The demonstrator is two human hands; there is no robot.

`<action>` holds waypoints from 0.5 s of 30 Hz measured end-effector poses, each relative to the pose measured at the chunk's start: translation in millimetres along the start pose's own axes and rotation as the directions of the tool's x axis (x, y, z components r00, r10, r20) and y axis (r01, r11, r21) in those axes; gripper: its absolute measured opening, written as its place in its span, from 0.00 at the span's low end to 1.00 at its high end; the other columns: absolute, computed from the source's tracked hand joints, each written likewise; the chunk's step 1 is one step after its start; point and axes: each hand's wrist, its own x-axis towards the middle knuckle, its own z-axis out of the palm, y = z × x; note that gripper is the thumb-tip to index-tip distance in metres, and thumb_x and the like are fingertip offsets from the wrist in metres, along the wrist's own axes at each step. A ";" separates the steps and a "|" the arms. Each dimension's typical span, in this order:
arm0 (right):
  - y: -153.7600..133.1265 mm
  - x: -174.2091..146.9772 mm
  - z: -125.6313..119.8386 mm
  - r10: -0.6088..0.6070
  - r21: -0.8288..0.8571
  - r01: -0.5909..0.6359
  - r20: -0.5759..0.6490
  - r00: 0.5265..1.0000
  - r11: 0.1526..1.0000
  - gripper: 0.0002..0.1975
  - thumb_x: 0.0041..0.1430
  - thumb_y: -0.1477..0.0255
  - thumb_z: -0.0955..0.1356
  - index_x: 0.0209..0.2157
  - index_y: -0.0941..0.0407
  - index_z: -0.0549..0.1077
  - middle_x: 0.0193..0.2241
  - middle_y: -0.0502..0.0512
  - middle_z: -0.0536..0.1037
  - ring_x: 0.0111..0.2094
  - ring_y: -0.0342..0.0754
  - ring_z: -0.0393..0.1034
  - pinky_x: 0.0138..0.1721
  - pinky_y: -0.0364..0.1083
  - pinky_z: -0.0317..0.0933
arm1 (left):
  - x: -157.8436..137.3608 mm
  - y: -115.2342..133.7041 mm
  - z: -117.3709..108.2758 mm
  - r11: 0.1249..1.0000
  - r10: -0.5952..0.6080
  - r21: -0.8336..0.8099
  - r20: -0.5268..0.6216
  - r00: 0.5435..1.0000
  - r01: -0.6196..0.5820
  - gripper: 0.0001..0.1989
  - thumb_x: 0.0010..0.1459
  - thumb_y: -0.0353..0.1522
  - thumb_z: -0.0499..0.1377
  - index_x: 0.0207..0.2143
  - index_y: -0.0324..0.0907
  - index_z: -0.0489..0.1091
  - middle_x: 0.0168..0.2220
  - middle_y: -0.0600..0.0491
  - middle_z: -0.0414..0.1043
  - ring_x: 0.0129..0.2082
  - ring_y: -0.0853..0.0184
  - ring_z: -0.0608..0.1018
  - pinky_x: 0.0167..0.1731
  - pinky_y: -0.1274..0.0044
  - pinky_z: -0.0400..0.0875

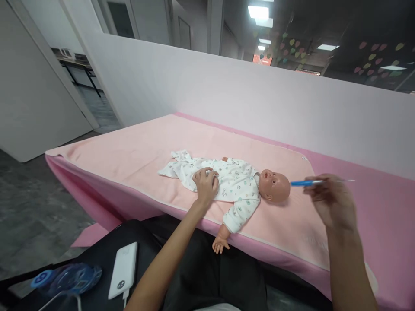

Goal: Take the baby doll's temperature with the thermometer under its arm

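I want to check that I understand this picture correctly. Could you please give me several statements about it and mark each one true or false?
1. The left hand is over the clothed body of the doll. True.
2. The right hand holds a slim tool with a blue end. True.
3. The doll's head points toward the left edge of the picture. False: it points to the right, toward the right hand.
4. The doll lies on a dark green blanket. False: the blanket is pale pink.
5. A white device with a cable lies beside a plastic bottle. True.
6. The bottle has a red cap. False: the cap is blue.
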 end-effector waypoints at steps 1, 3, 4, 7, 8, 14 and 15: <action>-0.2 -4.5 4.9 0.005 -0.043 -0.001 0.090 0.996 0.999 0.17 0.58 0.60 0.59 0.29 0.56 0.74 0.25 0.52 0.77 0.24 0.44 0.72 0.26 0.44 0.68 | 0.0 0.2 0.0 1.000 -0.002 -0.006 -0.001 1.000 0.002 0.08 0.51 0.27 0.53 0.29 0.44 0.71 0.41 0.48 0.66 0.45 0.57 0.63 0.45 0.64 0.52; 3.6 -15.1 13.4 0.067 -0.206 -0.008 0.281 0.957 0.978 0.14 0.55 0.64 0.62 0.28 0.57 0.74 0.25 0.51 0.77 0.26 0.42 0.72 0.27 0.41 0.68 | -0.4 0.1 0.1 1.000 -0.007 -0.020 0.003 1.000 0.007 0.08 0.52 0.27 0.52 0.29 0.44 0.70 0.41 0.48 0.66 0.45 0.57 0.63 0.45 0.65 0.52; 6.2 -19.6 15.0 0.095 -0.275 -0.003 0.323 0.942 0.961 0.11 0.53 0.66 0.64 0.26 0.56 0.74 0.27 0.51 0.77 0.29 0.42 0.72 0.30 0.40 0.68 | -0.6 -0.1 0.0 1.000 -0.011 -0.027 0.006 1.000 0.011 0.08 0.52 0.27 0.52 0.30 0.44 0.70 0.41 0.48 0.66 0.45 0.57 0.63 0.45 0.65 0.53; 11.7 -26.8 9.5 0.036 -0.261 -0.003 0.121 0.992 0.965 0.11 0.55 0.67 0.63 0.27 0.55 0.75 0.30 0.52 0.78 0.32 0.45 0.73 0.32 0.44 0.69 | -1.4 -0.9 -0.4 0.998 -0.035 -0.047 0.019 0.999 0.036 0.09 0.53 0.27 0.51 0.33 0.44 0.70 0.40 0.48 0.67 0.45 0.58 0.64 0.45 0.66 0.53; 12.2 -27.7 7.0 0.017 -0.237 -0.010 0.025 1.000 0.971 0.14 0.58 0.66 0.60 0.26 0.54 0.74 0.29 0.52 0.78 0.31 0.46 0.74 0.30 0.45 0.69 | -1.5 -1.0 -0.6 0.997 -0.044 -0.055 0.021 0.999 0.045 0.09 0.53 0.28 0.51 0.34 0.43 0.69 0.40 0.48 0.68 0.45 0.58 0.64 0.46 0.66 0.53; 3.5 -34.3 7.4 0.083 -0.288 -0.080 -0.002 0.997 0.954 0.19 0.57 0.65 0.60 0.19 0.56 0.72 0.19 0.51 0.76 0.23 0.42 0.72 0.26 0.40 0.67 | -0.6 -1.3 -0.8 0.987 -0.110 -0.115 -0.006 0.994 0.108 0.11 0.54 0.29 0.50 0.41 0.41 0.64 0.40 0.48 0.69 0.43 0.59 0.65 0.46 0.67 0.53; 1.7 -36.3 5.3 0.067 -0.283 -0.071 -0.021 0.998 0.956 0.16 0.56 0.65 0.62 0.19 0.55 0.72 0.20 0.52 0.77 0.25 0.43 0.73 0.28 0.41 0.67 | -0.5 -1.3 -0.9 0.986 -0.114 -0.120 -0.005 0.994 0.112 0.11 0.54 0.29 0.50 0.41 0.41 0.64 0.40 0.48 0.69 0.44 0.59 0.65 0.46 0.67 0.53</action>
